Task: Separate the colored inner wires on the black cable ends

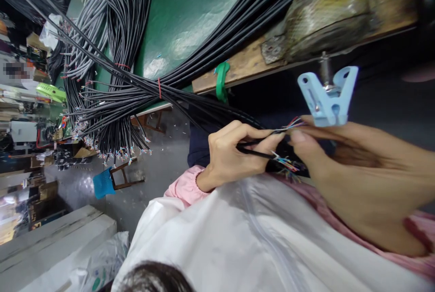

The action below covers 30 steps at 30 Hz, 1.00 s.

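Between its thumb and fingers, my left hand (238, 151) pinches the end of a black cable (256, 152). Thin coloured wires (287, 161) fan out of the cable ends beside the fingertips. Close by on the right, my right hand (340, 160) has its thumb and forefinger closed on a few fine red, blue and white wires (295, 123) coming from the held cable. The fingertips of both hands nearly meet. A light-blue plastic clip (328, 97) on a metal stem stands just above my right hand.
Bundles of black cables (129, 20), some tied with red bands, lie across the green table (190, 6). A wooden board (238, 72) edges it, with a green clamp (222, 81) and a tape-wrapped device (326, 11). A blue stool (103, 182) stands on the floor at left.
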Tool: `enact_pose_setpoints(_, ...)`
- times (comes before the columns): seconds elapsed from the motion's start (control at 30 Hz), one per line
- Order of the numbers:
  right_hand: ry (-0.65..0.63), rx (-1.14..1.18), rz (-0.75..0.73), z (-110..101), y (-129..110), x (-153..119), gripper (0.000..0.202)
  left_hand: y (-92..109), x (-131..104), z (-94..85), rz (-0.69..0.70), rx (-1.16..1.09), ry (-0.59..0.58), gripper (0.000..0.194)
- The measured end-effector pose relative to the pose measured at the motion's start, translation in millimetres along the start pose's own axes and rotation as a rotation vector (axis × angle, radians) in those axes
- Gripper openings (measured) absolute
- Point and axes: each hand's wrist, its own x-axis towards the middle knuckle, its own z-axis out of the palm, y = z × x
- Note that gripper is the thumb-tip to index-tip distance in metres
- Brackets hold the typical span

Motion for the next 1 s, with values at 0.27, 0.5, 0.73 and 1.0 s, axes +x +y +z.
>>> enact_pose_setpoints(0.27, 0.072, 0.239, 0.214, 2, 1, 8, 0.019, -3, 0, -0.5, -0.034, 0.019, -0.023, 0.042)
enact_pose_setpoints(0.5, -0.128, 0.191, 0.418, -7, -22, 20, 0.018, -7, -3, 0.4, -0.143, 0.039, -0.124, 0.042)
enact_pose_setpoints(0.73, -0.106, 0.214, 0.061, -2, -10, 26, 0.007, -10, -5, 2.3, -0.088, 0.063, -0.108, 0.039)
enact_pose_setpoints(1.0, -0.111, 0.206, 0.044, -4, -6, 23, 0.005, -9, -3, 1.4, -0.192, 0.061, -0.111, 0.042)
